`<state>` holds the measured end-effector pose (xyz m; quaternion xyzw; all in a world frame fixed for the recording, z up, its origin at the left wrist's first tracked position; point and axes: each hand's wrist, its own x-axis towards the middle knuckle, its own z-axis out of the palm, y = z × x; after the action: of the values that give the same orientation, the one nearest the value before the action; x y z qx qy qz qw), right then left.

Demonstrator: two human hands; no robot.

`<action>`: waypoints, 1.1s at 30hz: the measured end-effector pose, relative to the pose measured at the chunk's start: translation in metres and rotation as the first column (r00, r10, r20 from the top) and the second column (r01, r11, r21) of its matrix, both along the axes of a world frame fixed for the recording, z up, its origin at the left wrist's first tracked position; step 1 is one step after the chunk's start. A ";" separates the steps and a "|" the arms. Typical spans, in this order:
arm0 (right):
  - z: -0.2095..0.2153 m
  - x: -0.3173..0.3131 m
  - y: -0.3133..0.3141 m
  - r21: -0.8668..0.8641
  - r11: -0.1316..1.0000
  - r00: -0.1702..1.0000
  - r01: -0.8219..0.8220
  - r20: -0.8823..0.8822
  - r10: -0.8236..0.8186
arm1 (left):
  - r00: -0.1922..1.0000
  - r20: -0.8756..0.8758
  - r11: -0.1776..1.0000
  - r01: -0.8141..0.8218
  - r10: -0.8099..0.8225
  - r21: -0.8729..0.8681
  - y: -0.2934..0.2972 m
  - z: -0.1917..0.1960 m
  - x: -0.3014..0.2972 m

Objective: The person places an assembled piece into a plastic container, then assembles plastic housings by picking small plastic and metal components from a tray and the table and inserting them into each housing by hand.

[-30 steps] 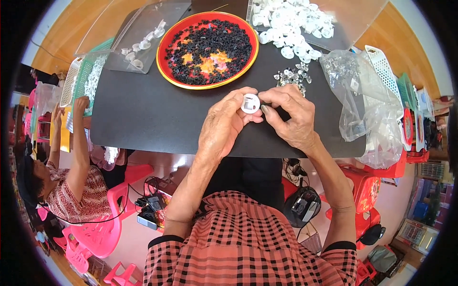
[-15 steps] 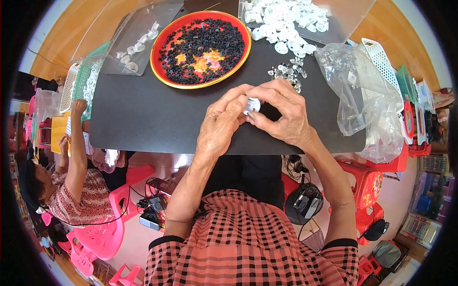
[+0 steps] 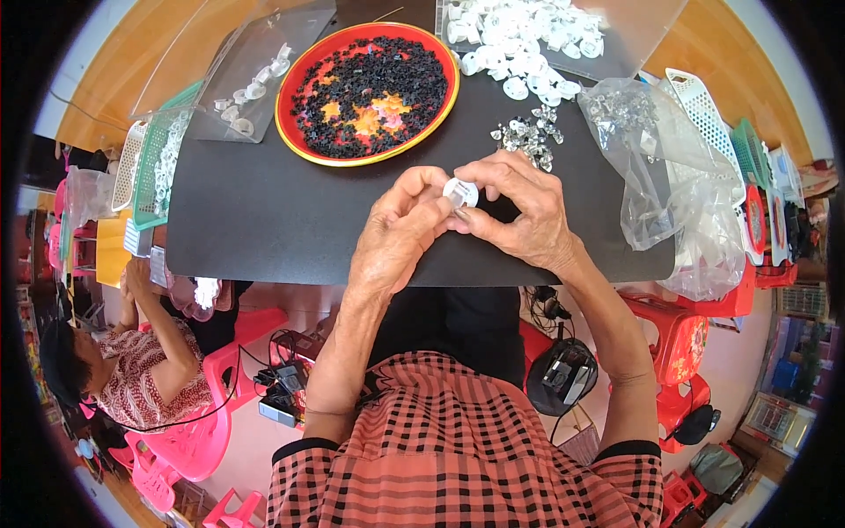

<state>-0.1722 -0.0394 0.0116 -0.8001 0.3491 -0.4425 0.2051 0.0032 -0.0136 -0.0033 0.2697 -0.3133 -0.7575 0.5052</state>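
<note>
Fingers of your left hand (image 3: 400, 233) and right hand (image 3: 519, 211) pinch one small round white plastic disc (image 3: 459, 193) above the matte black tabletop (image 3: 264, 211); beyond: glossy red round tray of black bits (image 3: 367, 91), loose shiny metal clips (image 3: 526, 139).

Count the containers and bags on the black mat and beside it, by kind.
Red bowl of black bits: 1
Clear trays: 2
Clear bags: 1 bunch, number unclear
Slotted baskets, green and white: at least 2
Total: at least 6
</note>
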 end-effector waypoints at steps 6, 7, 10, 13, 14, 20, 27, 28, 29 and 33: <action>-0.001 0.000 0.000 0.028 0.999 0.997 -0.041 0.068 0.039 | 0.997 -0.009 0.998 -0.071 0.071 0.002 0.001 -0.002 0.000; -0.001 -0.001 0.000 0.028 0.999 0.997 -0.042 0.068 0.040 | 0.997 -0.001 0.997 -0.072 0.072 0.012 0.000 -0.002 0.001; -0.003 -0.002 -0.001 0.052 0.997 0.994 -0.066 0.092 0.061 | 0.997 -0.006 0.997 -0.075 0.075 0.024 0.000 -0.002 0.002; -0.002 0.000 0.000 0.049 0.995 0.990 -0.087 0.114 0.081 | 0.996 0.000 0.995 -0.089 0.089 0.039 0.000 -0.002 0.001; -0.002 0.000 0.000 0.030 0.996 0.993 -0.078 0.089 0.075 | 0.995 0.018 0.993 -0.104 0.103 0.049 0.000 -0.003 0.000; -0.002 -0.001 0.000 0.000 0.999 0.997 -0.045 0.055 0.045 | 0.992 0.049 0.992 -0.119 0.117 0.047 0.001 -0.003 -0.003; -0.002 0.001 -0.001 -0.026 0.999 0.996 -0.046 0.077 0.048 | 0.986 0.139 0.995 -0.097 0.095 0.009 0.002 -0.002 -0.002; -0.001 0.002 0.000 -0.026 0.999 0.996 -0.047 0.078 0.048 | 0.994 0.096 0.998 -0.061 0.060 0.007 0.002 -0.002 -0.001; -0.001 0.002 0.000 -0.025 0.998 0.995 -0.052 0.086 0.053 | 0.998 0.053 1.000 -0.026 0.026 0.004 0.002 -0.003 0.000; -0.002 0.002 0.000 -0.014 0.997 0.991 -0.075 0.110 0.076 | 1.000 -0.028 1.000 0.002 -0.002 0.025 0.002 -0.007 0.000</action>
<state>-0.1698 -0.0397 0.0094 -0.7880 0.3046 -0.4798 0.2367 0.0028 -0.0119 -0.0103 0.2650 -0.2969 -0.7657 0.5054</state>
